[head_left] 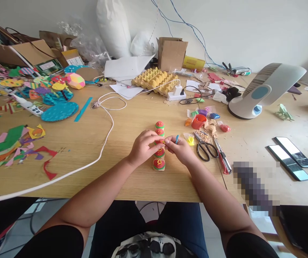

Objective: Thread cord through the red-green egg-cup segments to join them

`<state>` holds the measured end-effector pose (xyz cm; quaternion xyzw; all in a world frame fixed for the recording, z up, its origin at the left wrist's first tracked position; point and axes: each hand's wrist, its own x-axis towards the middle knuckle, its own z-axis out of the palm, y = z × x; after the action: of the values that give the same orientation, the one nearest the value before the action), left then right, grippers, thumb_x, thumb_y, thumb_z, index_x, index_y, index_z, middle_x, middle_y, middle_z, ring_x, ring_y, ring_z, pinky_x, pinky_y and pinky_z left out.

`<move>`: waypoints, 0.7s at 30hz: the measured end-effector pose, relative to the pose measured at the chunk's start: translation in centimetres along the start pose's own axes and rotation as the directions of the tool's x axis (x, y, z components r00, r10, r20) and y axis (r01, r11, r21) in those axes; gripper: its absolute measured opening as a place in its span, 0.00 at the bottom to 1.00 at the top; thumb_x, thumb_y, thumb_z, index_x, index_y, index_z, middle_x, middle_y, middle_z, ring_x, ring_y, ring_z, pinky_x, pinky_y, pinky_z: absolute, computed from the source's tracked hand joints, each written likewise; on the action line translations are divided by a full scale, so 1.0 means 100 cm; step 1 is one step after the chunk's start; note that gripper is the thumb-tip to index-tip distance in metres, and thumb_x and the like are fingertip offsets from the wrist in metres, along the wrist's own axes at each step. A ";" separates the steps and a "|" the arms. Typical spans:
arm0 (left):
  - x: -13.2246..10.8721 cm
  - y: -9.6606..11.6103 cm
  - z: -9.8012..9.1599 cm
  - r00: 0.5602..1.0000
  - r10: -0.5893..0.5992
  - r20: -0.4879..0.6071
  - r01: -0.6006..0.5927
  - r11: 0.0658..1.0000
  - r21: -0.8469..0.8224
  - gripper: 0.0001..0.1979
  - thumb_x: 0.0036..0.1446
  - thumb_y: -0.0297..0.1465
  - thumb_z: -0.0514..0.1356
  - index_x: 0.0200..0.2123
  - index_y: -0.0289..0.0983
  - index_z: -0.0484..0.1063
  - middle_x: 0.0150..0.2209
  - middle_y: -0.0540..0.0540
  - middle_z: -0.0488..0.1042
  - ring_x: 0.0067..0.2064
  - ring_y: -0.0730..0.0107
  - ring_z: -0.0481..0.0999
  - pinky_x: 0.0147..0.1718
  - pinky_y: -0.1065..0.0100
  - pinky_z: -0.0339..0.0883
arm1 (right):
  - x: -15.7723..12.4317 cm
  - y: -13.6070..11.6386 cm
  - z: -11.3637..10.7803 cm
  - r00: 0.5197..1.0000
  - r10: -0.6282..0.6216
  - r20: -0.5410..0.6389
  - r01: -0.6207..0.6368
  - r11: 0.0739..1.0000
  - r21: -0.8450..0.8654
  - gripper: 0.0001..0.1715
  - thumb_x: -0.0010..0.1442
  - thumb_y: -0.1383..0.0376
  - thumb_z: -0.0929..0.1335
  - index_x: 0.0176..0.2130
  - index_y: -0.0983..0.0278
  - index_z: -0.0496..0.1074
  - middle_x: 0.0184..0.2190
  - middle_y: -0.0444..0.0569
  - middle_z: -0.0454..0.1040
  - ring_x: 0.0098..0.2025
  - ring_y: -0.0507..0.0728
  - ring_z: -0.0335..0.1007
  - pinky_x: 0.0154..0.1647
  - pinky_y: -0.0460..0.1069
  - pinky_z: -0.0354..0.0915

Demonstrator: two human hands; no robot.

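A row of several small figures (pixel 159 164), with red and green tops and yellow marks on a tan base, stands on the table in front of me. My left hand (pixel 145 147) is over the middle of the row from the left, its thumb and fingertips brought together in a pinch. Whatever lies in that pinch is too small to make out. From the right, my right hand (pixel 180 147) meets it fingertip to fingertip, with a small blue plastic tool (pixel 177 138) sticking up between its fingers. The hands partly hide the middle figures.
Right of my hand lie scissors (pixel 207 148), a box cutter (pixel 223 157), an orange-red cup (pixel 199 122) and bagged yellow clay (pixel 189 139). A white fan (pixel 261 93) stands farther right. A white cable (pixel 89 163) crosses the left side near paper scraps (pixel 5 143). Egg cartons (pixel 154 80) sit behind.
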<state>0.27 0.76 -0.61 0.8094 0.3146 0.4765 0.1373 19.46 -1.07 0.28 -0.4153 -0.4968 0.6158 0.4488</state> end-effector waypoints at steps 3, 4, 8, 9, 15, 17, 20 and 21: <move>0.000 0.000 0.001 1.000 -0.004 0.000 0.004 1.000 0.005 0.06 0.63 0.33 0.64 0.42 0.41 0.80 0.37 0.46 0.79 0.41 0.66 0.77 0.43 0.63 0.72 | 0.000 0.000 0.001 1.000 -0.015 0.012 0.015 1.000 -0.001 0.27 0.52 0.43 0.75 0.30 0.64 0.73 0.23 0.42 0.69 0.22 0.47 0.53 0.24 0.47 0.49; 0.000 0.001 0.001 1.000 -0.007 -0.004 0.007 1.000 0.005 0.05 0.63 0.32 0.64 0.42 0.41 0.80 0.37 0.46 0.79 0.40 0.66 0.77 0.42 0.63 0.72 | 0.000 -0.001 0.001 1.000 -0.015 0.020 0.015 1.000 0.001 0.26 0.52 0.44 0.75 0.31 0.64 0.74 0.23 0.42 0.69 0.22 0.47 0.53 0.24 0.47 0.49; 0.001 0.002 0.000 1.000 0.007 -0.006 -0.007 1.000 0.012 0.04 0.63 0.30 0.64 0.40 0.42 0.80 0.36 0.47 0.79 0.39 0.66 0.77 0.42 0.63 0.72 | 0.000 -0.001 0.000 0.997 0.027 0.072 -0.025 0.999 -0.021 0.25 0.49 0.48 0.78 0.35 0.64 0.77 0.23 0.41 0.69 0.23 0.47 0.52 0.24 0.47 0.48; 0.001 0.002 0.000 1.000 0.005 0.004 -0.005 1.000 0.015 0.04 0.62 0.29 0.64 0.41 0.42 0.80 0.36 0.47 0.79 0.40 0.66 0.77 0.42 0.62 0.72 | 0.000 0.000 -0.001 0.996 0.037 0.076 -0.036 0.999 -0.024 0.25 0.48 0.48 0.78 0.35 0.64 0.77 0.23 0.41 0.68 0.23 0.47 0.52 0.24 0.46 0.48; 0.001 0.002 0.001 0.999 -0.024 0.039 0.024 1.000 0.017 0.11 0.62 0.32 0.65 0.48 0.43 0.76 0.42 0.46 0.80 0.45 0.64 0.78 0.47 0.60 0.72 | 0.002 0.003 -0.003 1.000 0.025 0.011 -0.025 1.000 0.005 0.25 0.49 0.46 0.77 0.28 0.64 0.73 0.21 0.41 0.67 0.22 0.47 0.51 0.24 0.47 0.47; 0.000 0.002 0.000 0.999 -0.016 0.048 0.015 1.000 0.023 0.13 0.62 0.32 0.65 0.50 0.42 0.75 0.43 0.46 0.79 0.46 0.64 0.77 0.48 0.60 0.72 | 0.003 0.003 -0.003 1.000 0.014 -0.022 -0.014 1.000 -0.008 0.28 0.51 0.43 0.75 0.25 0.64 0.72 0.19 0.41 0.64 0.22 0.47 0.51 0.23 0.47 0.47; -0.001 0.002 0.000 0.998 -0.009 0.066 0.007 1.000 0.026 0.14 0.61 0.32 0.65 0.51 0.42 0.75 0.44 0.46 0.79 0.46 0.64 0.77 0.49 0.60 0.72 | 0.003 0.003 -0.004 0.998 0.008 -0.063 -0.011 0.998 -0.059 0.32 0.54 0.39 0.72 0.22 0.64 0.72 0.17 0.41 0.60 0.21 0.48 0.50 0.23 0.48 0.47; -0.001 0.002 0.000 0.998 -0.010 0.069 0.009 1.000 0.024 0.14 0.61 0.32 0.65 0.51 0.42 0.74 0.44 0.46 0.79 0.46 0.64 0.77 0.49 0.60 0.72 | 0.003 0.003 -0.004 0.998 0.005 -0.068 -0.010 0.997 -0.074 0.33 0.54 0.38 0.71 0.23 0.64 0.73 0.17 0.41 0.60 0.21 0.48 0.50 0.23 0.48 0.47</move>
<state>0.28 0.55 -0.60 0.8254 0.3191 0.4439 0.1408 19.73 -0.69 -0.13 -0.4542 -0.5023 0.5843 0.4472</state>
